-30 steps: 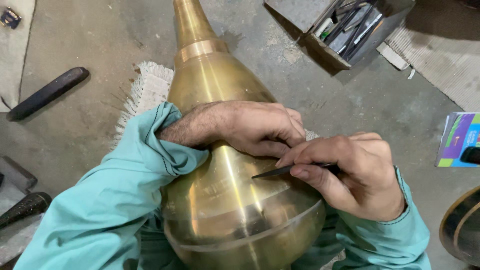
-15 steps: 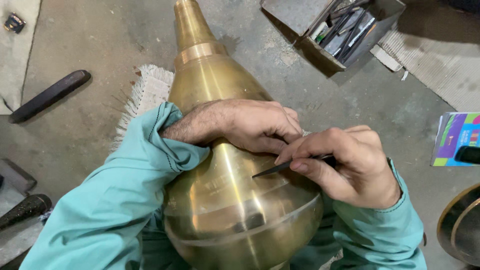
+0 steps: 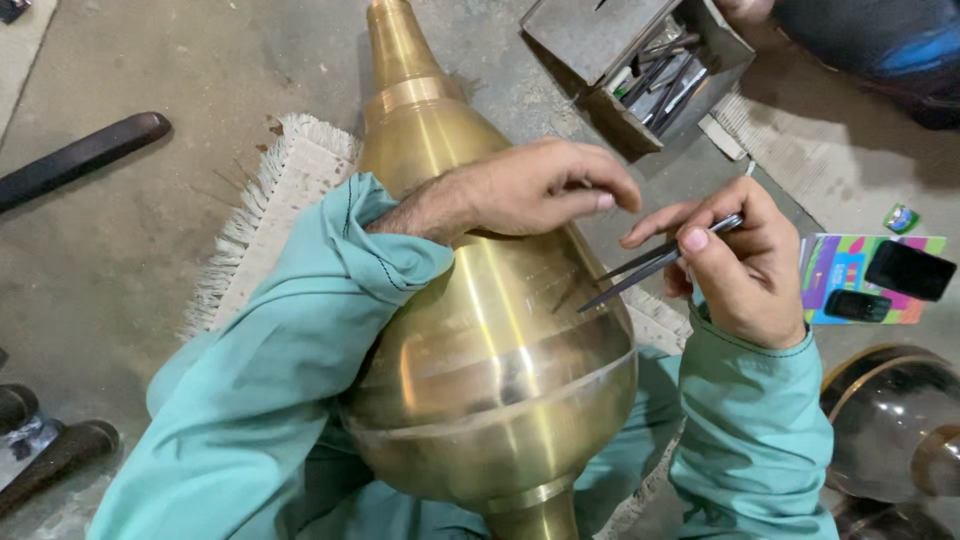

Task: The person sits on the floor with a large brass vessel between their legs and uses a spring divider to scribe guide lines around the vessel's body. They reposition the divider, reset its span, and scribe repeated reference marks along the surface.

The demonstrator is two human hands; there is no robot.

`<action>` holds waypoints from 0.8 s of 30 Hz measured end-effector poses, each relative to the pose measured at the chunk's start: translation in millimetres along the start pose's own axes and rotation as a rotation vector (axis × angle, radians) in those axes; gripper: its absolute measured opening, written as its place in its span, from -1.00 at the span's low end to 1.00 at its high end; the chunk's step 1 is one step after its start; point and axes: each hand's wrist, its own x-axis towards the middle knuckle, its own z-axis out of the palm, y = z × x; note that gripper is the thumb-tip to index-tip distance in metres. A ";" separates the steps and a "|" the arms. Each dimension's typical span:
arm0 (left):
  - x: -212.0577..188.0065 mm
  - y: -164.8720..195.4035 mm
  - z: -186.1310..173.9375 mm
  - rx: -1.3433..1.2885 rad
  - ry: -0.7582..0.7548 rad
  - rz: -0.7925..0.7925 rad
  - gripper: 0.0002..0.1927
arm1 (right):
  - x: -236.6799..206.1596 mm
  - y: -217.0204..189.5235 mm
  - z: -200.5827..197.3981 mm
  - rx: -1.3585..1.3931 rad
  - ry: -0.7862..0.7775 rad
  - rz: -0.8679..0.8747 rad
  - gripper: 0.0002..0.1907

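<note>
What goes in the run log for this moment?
left hand: resting on brass vessel | right hand: holding pointed tool

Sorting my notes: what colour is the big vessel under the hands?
Shiny golden brass, head view.

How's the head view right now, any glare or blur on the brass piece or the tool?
Head view: bright streaks of glare run down the brass vessel, strongest on its wide belly; the pointed metal tool in the right hand is sharp with a slight sheen; the left hand is in focus; the far corners sit in shadow.
</note>
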 end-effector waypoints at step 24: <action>-304.1 158.6 104.5 -0.116 1.186 -0.401 -0.79 | -31.8 -43.2 48.2 -0.065 0.008 -0.012 -0.85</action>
